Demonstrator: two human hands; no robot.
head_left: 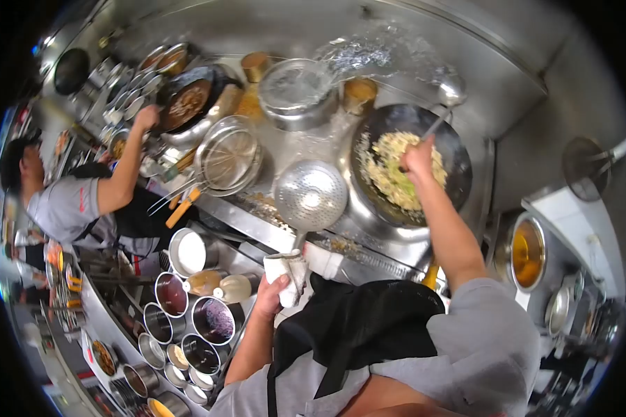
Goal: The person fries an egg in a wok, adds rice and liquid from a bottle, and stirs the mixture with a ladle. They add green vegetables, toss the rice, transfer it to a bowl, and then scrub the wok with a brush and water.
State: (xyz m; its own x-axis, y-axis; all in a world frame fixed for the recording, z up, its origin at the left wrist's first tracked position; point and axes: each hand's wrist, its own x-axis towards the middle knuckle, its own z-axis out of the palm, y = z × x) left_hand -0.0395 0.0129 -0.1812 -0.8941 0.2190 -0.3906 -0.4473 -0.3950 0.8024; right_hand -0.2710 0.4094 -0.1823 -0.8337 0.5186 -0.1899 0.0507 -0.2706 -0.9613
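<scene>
Left hand [271,295] clenching cloth [289,274]; right hand [419,158] gripping ladle [446,97], stirring rice [396,170] in wok [459,149]. Next: keep tossing evenly.

A stainless steel desk [285,149] is carrying the cookware. A black wok [459,149] of rice is sitting in its right-hand well, and a second wok [188,97] is sitting in the left well. Between them a lidded steel pot [298,90], a wire strainer [228,156] and a perforated skimmer [311,194] are resting on the steel. Round seasoning tins [214,320] are standing along the lower front shelf [240,260].
</scene>
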